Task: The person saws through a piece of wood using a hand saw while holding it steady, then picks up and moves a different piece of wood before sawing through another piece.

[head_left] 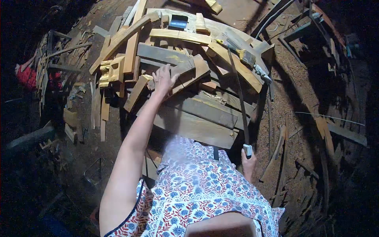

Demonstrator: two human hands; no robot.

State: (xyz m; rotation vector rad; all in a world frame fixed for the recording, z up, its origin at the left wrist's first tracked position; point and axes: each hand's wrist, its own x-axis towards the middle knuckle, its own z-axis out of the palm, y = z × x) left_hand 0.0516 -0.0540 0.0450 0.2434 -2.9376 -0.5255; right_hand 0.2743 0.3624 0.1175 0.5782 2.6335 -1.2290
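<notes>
My left hand (165,79) rests on a short grey wooden piece (183,69) in the middle of the pile, fingers spread over its top. Low on the right, my right hand (248,162) is closed around the pale handle of a handsaw (240,85). Its long, thin dark blade points away from me across the right side of the timber and is apart from the left hand. An angled light wooden piece (201,66) lies just right of the left hand. Closer to my body lies a wide grey plank (195,128).
A carved yellow wooden piece (111,72) sits at the pile's left. Toward the back right are a yellow-handled tool (220,41) and a curved yellow board (237,68). Wood shavings and offcuts (282,146) cover the ground. Red cloth (27,76) shows at far left.
</notes>
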